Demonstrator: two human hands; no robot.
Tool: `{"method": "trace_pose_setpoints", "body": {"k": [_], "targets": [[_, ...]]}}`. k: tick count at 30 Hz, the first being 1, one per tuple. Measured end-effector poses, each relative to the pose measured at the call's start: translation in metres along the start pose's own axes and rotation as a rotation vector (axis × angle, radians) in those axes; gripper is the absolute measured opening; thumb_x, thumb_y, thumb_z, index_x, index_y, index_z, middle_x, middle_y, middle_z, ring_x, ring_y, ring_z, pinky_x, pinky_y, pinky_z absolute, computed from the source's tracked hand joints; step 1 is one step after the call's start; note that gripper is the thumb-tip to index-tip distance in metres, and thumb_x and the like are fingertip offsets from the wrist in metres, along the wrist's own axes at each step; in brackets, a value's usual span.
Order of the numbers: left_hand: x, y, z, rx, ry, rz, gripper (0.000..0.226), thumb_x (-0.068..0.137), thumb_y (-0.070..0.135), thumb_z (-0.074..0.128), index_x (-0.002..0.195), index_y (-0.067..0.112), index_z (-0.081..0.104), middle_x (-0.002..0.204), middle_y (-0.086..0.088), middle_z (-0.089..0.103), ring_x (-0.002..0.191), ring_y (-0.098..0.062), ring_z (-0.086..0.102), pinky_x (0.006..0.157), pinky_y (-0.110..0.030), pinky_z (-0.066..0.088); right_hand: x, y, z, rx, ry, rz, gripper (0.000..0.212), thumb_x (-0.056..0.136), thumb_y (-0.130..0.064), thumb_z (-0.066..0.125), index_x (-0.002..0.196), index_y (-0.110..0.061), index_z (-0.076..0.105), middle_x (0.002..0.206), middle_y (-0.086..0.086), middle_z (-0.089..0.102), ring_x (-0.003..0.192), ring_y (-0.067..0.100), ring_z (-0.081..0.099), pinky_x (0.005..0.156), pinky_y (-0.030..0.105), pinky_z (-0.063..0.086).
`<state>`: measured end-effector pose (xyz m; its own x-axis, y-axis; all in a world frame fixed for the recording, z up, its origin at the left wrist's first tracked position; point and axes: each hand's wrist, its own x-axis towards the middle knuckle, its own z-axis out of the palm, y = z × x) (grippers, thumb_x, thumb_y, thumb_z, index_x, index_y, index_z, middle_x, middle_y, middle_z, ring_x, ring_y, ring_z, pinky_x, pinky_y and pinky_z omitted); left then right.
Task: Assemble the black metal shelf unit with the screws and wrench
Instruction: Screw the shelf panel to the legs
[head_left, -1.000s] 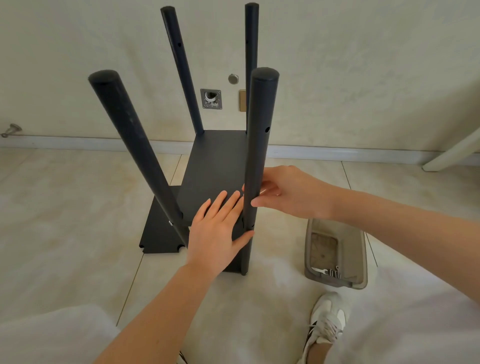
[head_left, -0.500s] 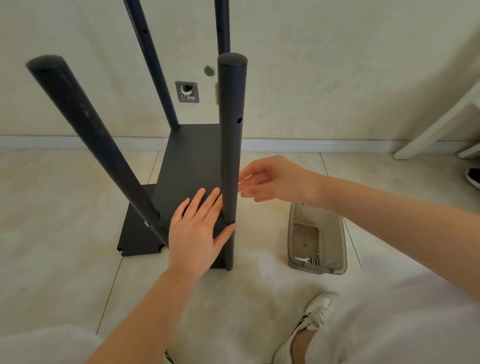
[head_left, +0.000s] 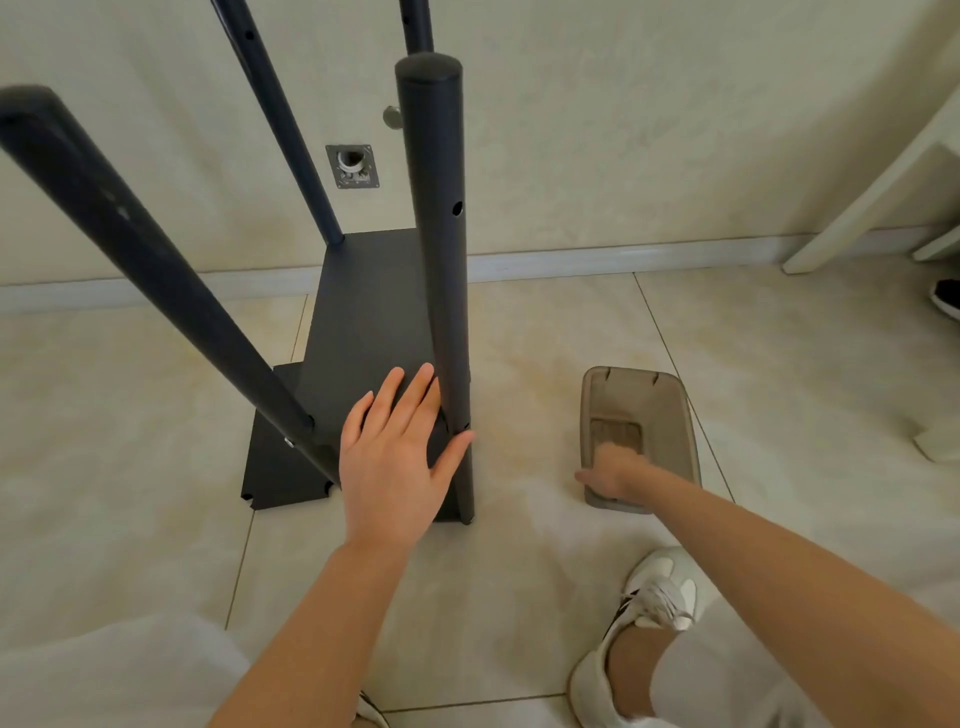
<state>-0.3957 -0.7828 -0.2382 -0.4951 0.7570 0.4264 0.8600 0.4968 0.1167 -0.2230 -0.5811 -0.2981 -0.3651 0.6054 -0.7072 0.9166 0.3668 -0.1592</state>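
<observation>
The black metal shelf unit stands on the tiled floor with several black poles rising from a black shelf panel (head_left: 363, 306). My left hand (head_left: 395, 457) lies flat on the near end of that panel, fingers straight, thumb against the near right pole (head_left: 439, 260). A second black panel (head_left: 270, 467) lies flat on the floor under the left side. My right hand (head_left: 615, 467) reaches down into a translucent grey plastic box (head_left: 641, 405) to the right; it is blurred and its fingers are hidden inside the box. Screws and wrench are not visible.
A wall with a white baseboard (head_left: 597, 257) runs behind the unit. A white furniture leg (head_left: 857, 208) slants at the far right, with a dark shoe (head_left: 945, 299) beside it. My white sneaker (head_left: 649, 613) rests on the floor near the box.
My right hand left the near right pole and dropped down to the right into the grey box. My left hand stayed flat on the shelf panel.
</observation>
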Motion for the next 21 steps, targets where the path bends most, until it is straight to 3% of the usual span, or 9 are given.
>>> {"method": "trace_pose_setpoints", "body": {"k": [2,5,7,11,17,21], "targets": [[0.0,0.0,-0.001,-0.006,-0.005,-0.001,0.057,0.095,0.058,0.05,0.135,0.02,0.064,0.145,0.003,0.057,0.144,-0.021,0.042,0.118,-0.041,0.025,0.007,0.003,0.015,-0.006,-0.004,0.025,0.039,0.105,-0.039,0.04,0.118,-0.004,0.051,0.129,0.018,0.056,0.119,0.033,0.052,0.093,0.036,0.038],[0.0,0.001,-0.002,-0.013,-0.012,-0.006,0.058,0.095,0.058,0.049,0.136,0.02,0.063,0.146,0.003,0.057,0.144,-0.02,0.041,0.118,-0.043,0.029,0.011,-0.002,0.026,0.062,0.016,0.05,0.043,0.105,-0.031,0.041,0.134,0.001,0.041,0.139,0.021,0.049,0.124,0.036,0.051,0.093,0.035,0.043],[-0.001,0.001,-0.001,-0.016,-0.008,-0.008,0.058,0.095,0.058,0.05,0.135,0.019,0.064,0.145,0.002,0.057,0.144,-0.021,0.042,0.118,-0.044,0.03,0.012,-0.004,0.032,0.077,0.054,0.048,0.038,0.105,-0.019,0.042,0.136,0.003,0.038,0.137,0.022,0.05,0.122,0.037,0.053,0.096,0.038,0.045],[-0.001,0.001,0.0,-0.009,0.004,-0.007,0.056,0.095,0.058,0.051,0.133,0.019,0.065,0.145,0.001,0.058,0.143,-0.022,0.043,0.118,-0.044,0.03,0.009,0.0,0.045,0.01,0.19,0.013,0.02,0.099,-0.005,0.045,0.119,-0.003,0.05,0.121,0.018,0.058,0.11,0.037,0.058,0.097,0.048,0.048],[-0.001,0.001,0.002,0.01,0.026,0.005,0.054,0.096,0.056,0.053,0.131,0.019,0.067,0.144,0.001,0.058,0.143,-0.022,0.043,0.118,-0.042,0.027,0.001,-0.002,0.067,-0.018,0.267,-0.129,0.01,0.1,-0.008,0.049,0.106,-0.007,0.056,0.105,0.014,0.065,0.094,0.034,0.062,0.08,0.039,0.053],[-0.001,0.001,0.001,0.007,0.033,0.008,0.053,0.096,0.056,0.053,0.131,0.019,0.067,0.144,0.0,0.059,0.143,-0.022,0.044,0.117,-0.041,0.027,-0.004,-0.009,0.083,-0.014,0.259,-0.285,0.019,0.101,-0.022,0.051,0.114,-0.012,0.058,0.108,0.012,0.067,0.097,0.033,0.063,0.076,0.037,0.05]]}}
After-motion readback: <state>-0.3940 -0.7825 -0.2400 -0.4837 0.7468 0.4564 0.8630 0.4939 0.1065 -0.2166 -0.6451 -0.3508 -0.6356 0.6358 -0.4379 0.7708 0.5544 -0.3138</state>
